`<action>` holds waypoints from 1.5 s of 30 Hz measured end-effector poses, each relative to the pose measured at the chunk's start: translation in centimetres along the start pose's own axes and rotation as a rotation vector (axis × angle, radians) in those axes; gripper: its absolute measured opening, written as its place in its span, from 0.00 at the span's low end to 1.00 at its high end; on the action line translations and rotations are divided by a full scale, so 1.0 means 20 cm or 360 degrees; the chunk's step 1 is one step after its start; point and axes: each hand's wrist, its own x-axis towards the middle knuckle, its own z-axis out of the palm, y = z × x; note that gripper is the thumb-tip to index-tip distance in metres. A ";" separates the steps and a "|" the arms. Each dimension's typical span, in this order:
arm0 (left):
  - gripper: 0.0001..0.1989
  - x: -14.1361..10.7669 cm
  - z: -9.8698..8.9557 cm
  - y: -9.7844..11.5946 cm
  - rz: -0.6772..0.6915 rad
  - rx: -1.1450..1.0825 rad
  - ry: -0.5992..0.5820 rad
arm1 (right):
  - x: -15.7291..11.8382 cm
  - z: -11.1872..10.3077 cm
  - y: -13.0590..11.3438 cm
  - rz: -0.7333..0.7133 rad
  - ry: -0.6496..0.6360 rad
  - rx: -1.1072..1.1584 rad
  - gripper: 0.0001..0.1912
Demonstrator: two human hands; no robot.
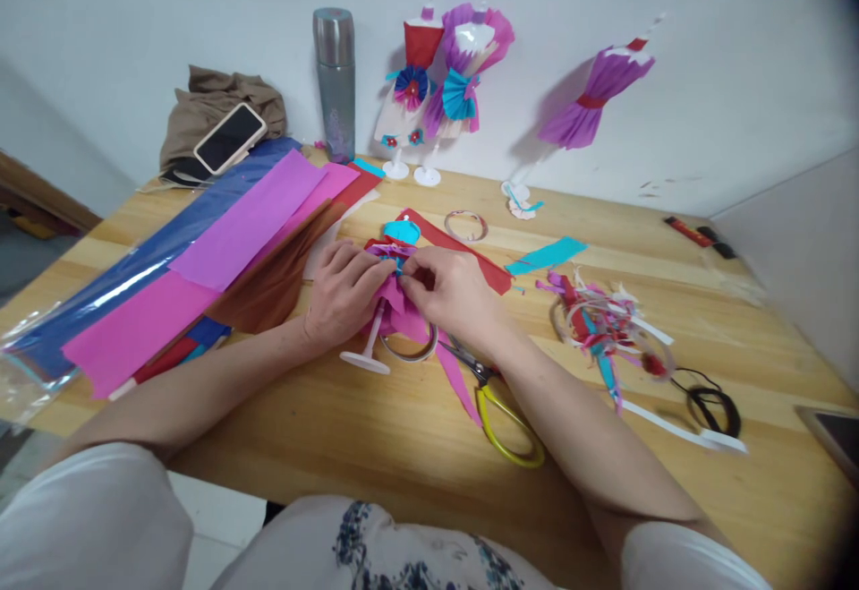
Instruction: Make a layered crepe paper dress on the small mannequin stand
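A small dress form [366, 361] on a white stand leans over the table in front of me, its base towards me. It wears a crepe paper dress [401, 232] with a turquoise top and pink and purple layers. My left hand [344, 290] is closed around the dress form from the left. On the other side my right hand [453, 295] pinches the dress's paper at the waist; the fingertips partly hide that spot. Scissors [506, 424] with yellow handles lie by my right wrist, beside a tape roll [411, 355] and a pink paper strip [460, 382].
Three dressed forms [417, 44] [460, 93] [594, 99] stand along the wall by a thermos [335, 89]. Crepe paper sheets [248, 218] cover the left side, near a phone [230, 139]. Paper scraps [597, 321] and black cord [715, 411] lie at right.
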 end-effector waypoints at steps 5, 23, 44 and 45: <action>0.05 0.00 0.00 0.00 0.0027 0.0047 0.0013 | 0.00 0.00 0.01 0.0019 0.0037 0.0104 0.09; 0.07 -0.04 0.01 -0.01 -0.0076 -0.0044 0.0030 | 0.00 0.00 0.03 -0.0255 0.0041 0.0181 0.17; 0.08 -0.02 -0.01 -0.02 0.0009 0.0028 -0.0069 | 0.00 0.01 0.05 -0.0348 -0.0007 0.0180 0.15; 0.07 -0.03 -0.01 -0.02 0.0029 -0.0021 -0.0064 | 0.00 0.01 0.05 -0.0341 0.0017 0.0183 0.16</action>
